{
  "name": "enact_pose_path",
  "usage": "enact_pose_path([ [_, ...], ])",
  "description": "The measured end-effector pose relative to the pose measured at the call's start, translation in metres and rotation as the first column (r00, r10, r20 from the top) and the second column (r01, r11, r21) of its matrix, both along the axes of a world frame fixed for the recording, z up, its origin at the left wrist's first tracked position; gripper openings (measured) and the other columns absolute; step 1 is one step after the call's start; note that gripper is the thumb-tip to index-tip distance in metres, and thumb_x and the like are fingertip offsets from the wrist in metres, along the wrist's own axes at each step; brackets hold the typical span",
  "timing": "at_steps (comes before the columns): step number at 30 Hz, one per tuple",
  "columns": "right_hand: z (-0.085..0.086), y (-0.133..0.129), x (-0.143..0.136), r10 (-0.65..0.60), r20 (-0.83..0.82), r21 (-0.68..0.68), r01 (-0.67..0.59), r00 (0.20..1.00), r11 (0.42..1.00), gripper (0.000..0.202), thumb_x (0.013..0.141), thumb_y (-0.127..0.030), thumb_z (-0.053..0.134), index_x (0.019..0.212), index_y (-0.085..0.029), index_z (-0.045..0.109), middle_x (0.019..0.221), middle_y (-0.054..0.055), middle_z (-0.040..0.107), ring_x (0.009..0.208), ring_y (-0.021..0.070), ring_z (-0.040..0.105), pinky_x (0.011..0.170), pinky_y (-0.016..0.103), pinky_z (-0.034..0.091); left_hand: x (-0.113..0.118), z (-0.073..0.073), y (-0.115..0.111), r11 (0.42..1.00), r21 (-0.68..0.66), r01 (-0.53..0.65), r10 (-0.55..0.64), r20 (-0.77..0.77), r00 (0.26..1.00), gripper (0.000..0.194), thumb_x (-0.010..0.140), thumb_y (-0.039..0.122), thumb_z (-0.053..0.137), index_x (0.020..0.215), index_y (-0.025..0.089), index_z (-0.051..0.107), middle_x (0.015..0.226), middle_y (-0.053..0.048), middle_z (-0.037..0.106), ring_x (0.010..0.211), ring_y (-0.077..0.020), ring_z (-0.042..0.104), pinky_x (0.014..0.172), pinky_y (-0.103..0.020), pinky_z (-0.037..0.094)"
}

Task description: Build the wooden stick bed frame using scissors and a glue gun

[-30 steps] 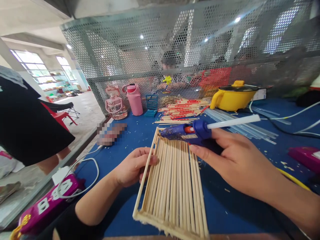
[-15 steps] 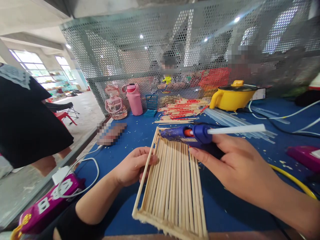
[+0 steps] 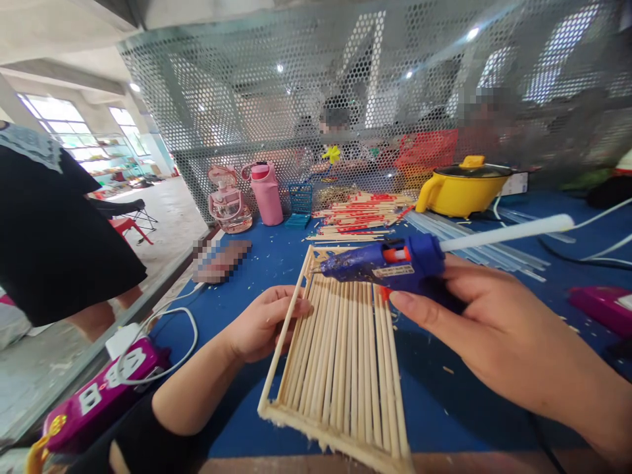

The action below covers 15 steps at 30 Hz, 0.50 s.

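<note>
My left hand [image 3: 269, 322] grips the left side of a tilted frame of thin wooden sticks [image 3: 340, 355], its thumb and fingers closed around the long edge sticks. The sticks lie side by side in a slatted panel, with crosspieces at the near and far ends. In my right hand [image 3: 484, 316] is a blue hot glue gun [image 3: 385, 263]. Its nozzle points left, at the frame's far left corner; whether it touches the wood I cannot tell. A white glue stick [image 3: 508, 234] sticks out of the gun's back, and my thumb is by the orange trigger.
Behind the frame lie a pile of sticks with red wrappers [image 3: 365, 214] and clear glue sticks [image 3: 474, 240]. A yellow electric pot [image 3: 467, 191], pink bottle [image 3: 267, 197], clear jug [image 3: 230, 207] and perforated screen [image 3: 266, 118] stand farther back. At left are a purple power strip [image 3: 106, 388] and a person [image 3: 54, 224].
My right hand has drawn the glue gun slightly right and toward me, and the glue stick's rear end now sits higher. The left hand keeps hold of the frame in nearly the same place.
</note>
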State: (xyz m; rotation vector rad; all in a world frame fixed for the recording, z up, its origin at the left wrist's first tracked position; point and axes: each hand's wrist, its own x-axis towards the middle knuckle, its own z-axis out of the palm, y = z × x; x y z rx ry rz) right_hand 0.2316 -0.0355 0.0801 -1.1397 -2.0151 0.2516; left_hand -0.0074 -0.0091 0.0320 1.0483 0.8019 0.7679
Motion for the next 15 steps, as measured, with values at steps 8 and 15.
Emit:
enact_pose_path([
  [8, 0.0002, 0.0050, -0.0053, 0.056, -0.057, -0.063, -0.060, 0.997, 0.996, 0.029, 0.084, -0.042, 0.058, 0.108, -0.028, 0.068, 0.100, 0.001, 0.072, 0.096, 0.0229, 0.066, 0.089, 0.037, 0.053, 0.0000, 0.0002, -0.0001, 1.000, 0.024, 0.004, -0.003, -0.020, 1.000, 0.029, 0.066, 0.034, 0.065, 0.057, 0.016, 0.045, 0.037, 0.008, 0.034, 0.028, -0.0022, 0.026, 0.028, -0.014, 0.022],
  [15, 0.0006, 0.0030, 0.0002, 0.028, -0.016, -0.035, -0.029, 0.999, 0.999, 0.031, 0.084, -0.043, 0.058, 0.112, -0.031, 0.066, 0.105, -0.002, 0.071, 0.099, 0.0216, 0.066, 0.091, 0.035, 0.052, -0.0009, -0.0037, 0.0011, 1.000, 0.011, 0.005, -0.006, 0.029, 1.000, 0.028, 0.065, 0.032, 0.067, 0.059, 0.016, 0.046, 0.038, 0.008, 0.036, 0.028, -0.0017, 0.026, 0.027, -0.013, 0.022],
])
